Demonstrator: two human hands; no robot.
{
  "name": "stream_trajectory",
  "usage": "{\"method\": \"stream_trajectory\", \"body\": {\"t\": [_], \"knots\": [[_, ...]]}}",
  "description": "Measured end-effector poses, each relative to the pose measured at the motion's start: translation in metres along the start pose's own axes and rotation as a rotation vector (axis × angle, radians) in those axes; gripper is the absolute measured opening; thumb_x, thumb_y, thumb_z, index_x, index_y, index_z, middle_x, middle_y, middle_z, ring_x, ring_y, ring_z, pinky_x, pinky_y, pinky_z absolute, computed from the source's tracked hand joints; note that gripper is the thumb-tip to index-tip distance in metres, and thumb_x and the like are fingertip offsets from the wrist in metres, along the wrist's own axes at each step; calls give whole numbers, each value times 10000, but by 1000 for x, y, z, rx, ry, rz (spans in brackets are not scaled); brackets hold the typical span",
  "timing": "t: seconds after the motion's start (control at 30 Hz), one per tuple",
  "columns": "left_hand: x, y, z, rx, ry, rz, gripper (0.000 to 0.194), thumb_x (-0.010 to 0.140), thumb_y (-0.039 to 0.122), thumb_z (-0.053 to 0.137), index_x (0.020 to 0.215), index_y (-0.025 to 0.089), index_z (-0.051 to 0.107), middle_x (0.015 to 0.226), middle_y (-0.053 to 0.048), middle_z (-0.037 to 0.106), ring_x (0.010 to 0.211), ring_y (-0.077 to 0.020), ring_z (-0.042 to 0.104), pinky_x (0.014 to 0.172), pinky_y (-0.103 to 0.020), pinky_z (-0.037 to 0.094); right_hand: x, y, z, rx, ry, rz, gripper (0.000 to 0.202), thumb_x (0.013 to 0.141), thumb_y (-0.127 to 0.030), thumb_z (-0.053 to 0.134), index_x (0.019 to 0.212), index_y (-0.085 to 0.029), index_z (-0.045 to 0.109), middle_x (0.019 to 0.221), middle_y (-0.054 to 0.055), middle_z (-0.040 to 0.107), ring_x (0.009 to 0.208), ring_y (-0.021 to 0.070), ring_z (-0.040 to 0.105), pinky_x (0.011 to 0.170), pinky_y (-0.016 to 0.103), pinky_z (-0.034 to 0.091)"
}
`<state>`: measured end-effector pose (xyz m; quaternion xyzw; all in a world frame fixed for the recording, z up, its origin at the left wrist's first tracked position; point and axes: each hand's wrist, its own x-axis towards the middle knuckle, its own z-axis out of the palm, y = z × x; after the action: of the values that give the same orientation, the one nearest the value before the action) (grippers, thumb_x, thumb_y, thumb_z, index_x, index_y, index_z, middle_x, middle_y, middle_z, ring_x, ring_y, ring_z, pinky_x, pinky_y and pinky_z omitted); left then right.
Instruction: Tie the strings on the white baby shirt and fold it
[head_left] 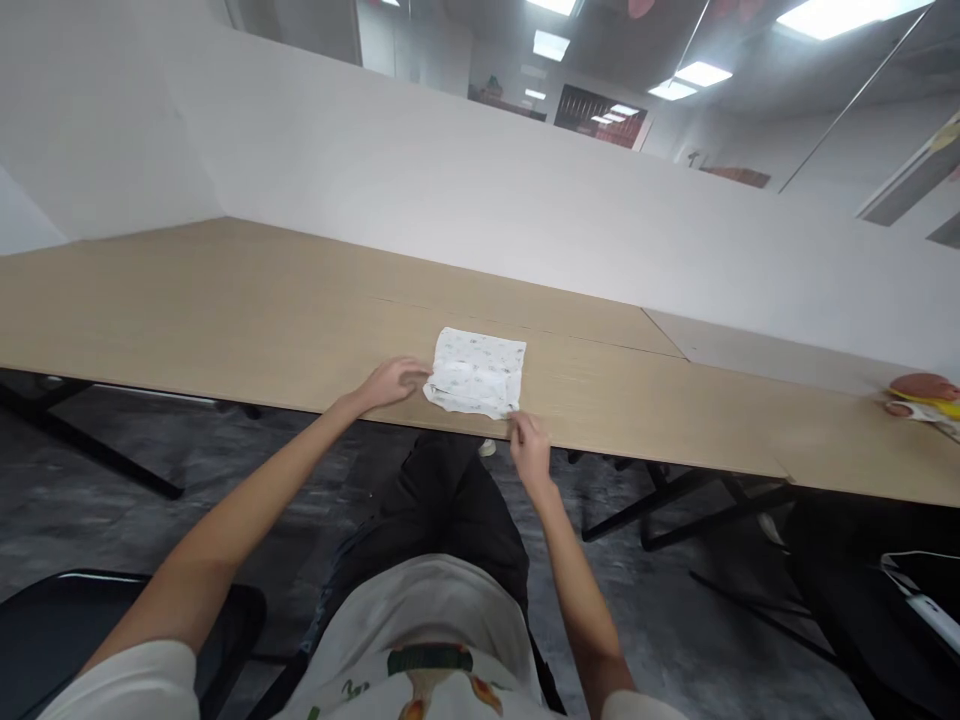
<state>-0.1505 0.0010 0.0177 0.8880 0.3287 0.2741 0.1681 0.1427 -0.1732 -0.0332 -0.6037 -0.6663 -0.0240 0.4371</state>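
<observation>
A small white cloth [480,365] with a faint scattered print lies on the wooden table, near its front edge. It looks folded, with a crease across the middle and a wavy lower edge. At the cloth's left edge my left hand [394,382] has its fingers curled, the tips closed on the fabric. My right hand [531,445] pinches the lower right corner between thumb and fingers, just over the table's edge. Whether the fabric has one layer or more under the fold cannot be seen.
The long light-wood table [300,300] runs along a white wall [450,170] with glass above. At the far right lie a brown and yellow item [926,390]. Black chairs stand at left [75,640] and right [847,570]. Black table legs [112,460] show below.
</observation>
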Motion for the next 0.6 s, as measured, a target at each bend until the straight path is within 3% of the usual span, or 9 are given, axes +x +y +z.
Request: {"method": "stream_trajectory", "body": {"t": [0.13,0.3,0.43,0.6], "knots": [[-10,2,18,-17,10,0,412,838,361,511,1165,252,738,1270,-63,694,1192,-253,617,1080,-419,456,39,28,-9,-83,-108,-81,431,853,-49,423,1149,-179,708,1223,140,682,1165,243,626,1051,434,496],[-9,7,28,22,4,-24,370,890,395,484,1077,244,765,1234,-85,710,1170,-273,629,1044,-434,478,46,38,-12,-47,-225,-70,326,845,-91,486,1016,-190,746,1147,128,712,1096,243,663,1018,435,520],[-16,18,22,61,-16,8,365,924,408,463,1043,234,762,1171,-97,731,1129,-277,645,1022,-424,483,38,30,-28,84,-211,-44,259,843,-162,530,977,-176,751,1138,139,710,1073,241,673,987,400,529],[-18,45,1,-28,65,16,481,937,580,432,1057,231,740,1148,-90,735,1094,-273,652,1008,-377,480,45,15,-52,258,-81,59,262,841,-346,564,925,-186,754,1006,112,739,954,232,672,904,374,534]]}}
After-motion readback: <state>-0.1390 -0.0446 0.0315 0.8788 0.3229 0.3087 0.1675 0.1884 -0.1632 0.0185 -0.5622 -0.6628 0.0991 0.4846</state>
